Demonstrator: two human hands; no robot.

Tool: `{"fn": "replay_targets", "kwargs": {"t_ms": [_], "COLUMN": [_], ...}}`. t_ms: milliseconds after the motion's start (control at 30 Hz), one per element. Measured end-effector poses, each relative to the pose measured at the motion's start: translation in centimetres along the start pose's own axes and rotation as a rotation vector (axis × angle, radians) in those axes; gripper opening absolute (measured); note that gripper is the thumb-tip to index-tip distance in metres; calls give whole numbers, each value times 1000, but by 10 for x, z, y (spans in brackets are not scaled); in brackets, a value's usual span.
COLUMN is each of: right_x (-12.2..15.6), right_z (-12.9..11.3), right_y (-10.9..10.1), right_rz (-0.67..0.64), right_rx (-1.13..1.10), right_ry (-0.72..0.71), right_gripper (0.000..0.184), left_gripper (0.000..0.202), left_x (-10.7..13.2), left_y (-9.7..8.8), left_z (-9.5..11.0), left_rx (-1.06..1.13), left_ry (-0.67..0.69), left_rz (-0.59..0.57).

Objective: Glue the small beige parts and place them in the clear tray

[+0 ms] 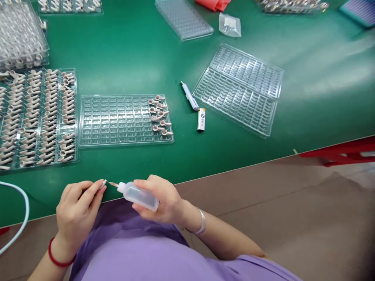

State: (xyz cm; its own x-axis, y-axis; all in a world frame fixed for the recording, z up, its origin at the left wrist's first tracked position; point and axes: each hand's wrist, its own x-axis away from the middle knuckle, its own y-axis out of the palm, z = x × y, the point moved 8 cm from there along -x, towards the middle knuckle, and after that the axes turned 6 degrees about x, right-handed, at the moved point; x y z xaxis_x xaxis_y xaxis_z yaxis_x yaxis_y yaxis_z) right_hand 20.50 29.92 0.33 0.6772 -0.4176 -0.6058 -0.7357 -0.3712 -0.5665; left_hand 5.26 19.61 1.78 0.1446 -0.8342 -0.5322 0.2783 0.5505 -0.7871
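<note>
Between the thumb and fingertips of my left hand (77, 208) is a small white earphone shell (103, 183), mostly covered by the fingers. My right hand (162, 199) grips a translucent squeeze bottle (140, 196) with a white cap and a thin needle tip, which points left at the shell. Just beyond the hands lies a clear compartment tray (117, 121), where several earphone shells (159, 115) sit along the right side. Left of it, a fuller tray (76, 152) holds rows of similar shells with stems.
Right of the middle tray lie a light-blue pen-like tool (190, 95) and a white lighter (201, 119). Clear trays (240, 89) overlap farther right. Stacked filled trays (22, 35) stand far left. A white cable (26, 207) loops at the left edge. A small plastic bag (230, 25) lies at the back.
</note>
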Motion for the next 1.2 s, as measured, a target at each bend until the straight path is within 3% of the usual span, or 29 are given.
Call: {"fn": "replay_targets", "kwargs": {"t_ms": [1000, 1100, 1200], "right_x": [1, 2, 4], "right_z": [0, 4, 12], "right_y": [5, 0, -4], "right_rz": [-38, -23, -13], "right_rx": [26, -29, -180], "right_ry": [-11, 33, 178], "right_gripper": [49, 49, 48], "left_gripper": [32, 31, 29], "left_x": [5, 5, 6], "left_y": [2, 1, -3], "left_z": [-7, -9, -11], "left_rx": [24, 50, 145], "left_ry": [-47, -77, -183], "left_rz": [-6, 1, 6]}}
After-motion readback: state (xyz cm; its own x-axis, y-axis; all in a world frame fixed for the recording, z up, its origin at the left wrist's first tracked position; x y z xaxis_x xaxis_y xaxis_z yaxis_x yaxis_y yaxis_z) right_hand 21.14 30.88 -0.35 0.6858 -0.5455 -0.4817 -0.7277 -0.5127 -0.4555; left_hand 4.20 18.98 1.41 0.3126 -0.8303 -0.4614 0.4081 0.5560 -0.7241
